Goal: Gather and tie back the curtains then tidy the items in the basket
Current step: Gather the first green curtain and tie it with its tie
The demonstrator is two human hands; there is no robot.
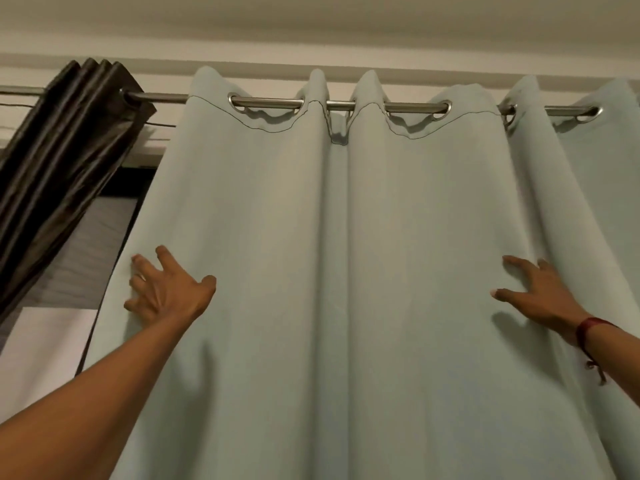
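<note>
Pale grey-green fabric of the eyelet curtain is being hung from a brushed metal rod by silver rings and is being touched by both hands. The left hand is being pressed near its left edge, fingers spread. The right hand, a red thread bracelet at its wrist, is being laid flat, fingers spread. A dark brown gathered curtain is being kept bunched at the left.

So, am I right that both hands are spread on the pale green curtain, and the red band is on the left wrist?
Not quite: the head view shows the red band on the right wrist. Both the left hand and right hand are spread on the pale green curtain.
</note>
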